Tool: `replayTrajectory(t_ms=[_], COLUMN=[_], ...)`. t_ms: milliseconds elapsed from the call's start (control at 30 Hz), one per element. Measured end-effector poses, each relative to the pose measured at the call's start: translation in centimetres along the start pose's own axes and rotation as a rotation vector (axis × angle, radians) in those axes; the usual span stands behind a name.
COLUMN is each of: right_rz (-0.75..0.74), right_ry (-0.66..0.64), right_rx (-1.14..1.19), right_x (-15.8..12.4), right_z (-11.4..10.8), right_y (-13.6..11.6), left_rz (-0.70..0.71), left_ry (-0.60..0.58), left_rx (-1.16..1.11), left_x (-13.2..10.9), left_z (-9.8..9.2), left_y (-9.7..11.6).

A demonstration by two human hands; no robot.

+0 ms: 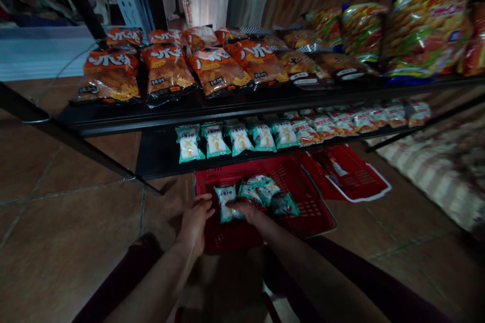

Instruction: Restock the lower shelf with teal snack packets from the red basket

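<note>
My right hand (244,208) grips the right side of a small white and teal snack packet (224,194) over a red shopping basket (227,241). The packet is upright, its printed front facing me. My left hand (195,219) is at the basket's left edge, fingers apart and curved toward that packet, with a small gap between. Several more teal snack packets (261,187) lie in a loose heap inside the basket, right of the held one. My right hand partly covers the held packet.
Above the basket, a low black shelf (157,154) carries a row of teal packets (239,137) and red-white packets (333,125). Larger orange snack bags (168,70) fill the upper shelf (159,111). A second red basket (352,181) with a white handle stands at right.
</note>
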State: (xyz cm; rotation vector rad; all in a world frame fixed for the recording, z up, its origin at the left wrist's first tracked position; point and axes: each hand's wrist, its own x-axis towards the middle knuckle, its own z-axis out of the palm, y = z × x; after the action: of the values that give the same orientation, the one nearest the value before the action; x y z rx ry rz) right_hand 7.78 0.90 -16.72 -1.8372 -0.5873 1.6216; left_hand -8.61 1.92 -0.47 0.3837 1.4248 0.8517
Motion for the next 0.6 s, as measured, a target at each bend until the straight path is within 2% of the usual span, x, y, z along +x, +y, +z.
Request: replayTrajectory(t_ms=[133, 200, 367, 500, 600], right_rz=[-0.02, -0.115, -0.21, -0.241, -0.263], right_ry=[0.049, -0.029, -0.047, -0.044, -0.069], right_rx=[0.021, 0.033, 0.043, 0.044, 0.031], right_x=[-4.6, -7.3, -12.7, -13.9, -13.5], right_z=[-1.4, -1.5, -0.9, -0.1, 0.8], right_y=[-3.3, -5.5, -9.4, -10.0, -9.9], left_rz=[0.032, 0.008, -0.054, -0.041, -0.03], left_ry=[0.034, 0.01, -0.208, -0.309, -0.279], left_rx=[-0.009, -0.026, -0.078, -0.128, -0.173], left_x=[0.2, 0.2, 0.3, 0.7, 1.2], left_z=[0.4, 0.6, 1.1, 1.1, 0.9], left_y=[-0.2, -0.3, -0.3, 0.0, 0.4])
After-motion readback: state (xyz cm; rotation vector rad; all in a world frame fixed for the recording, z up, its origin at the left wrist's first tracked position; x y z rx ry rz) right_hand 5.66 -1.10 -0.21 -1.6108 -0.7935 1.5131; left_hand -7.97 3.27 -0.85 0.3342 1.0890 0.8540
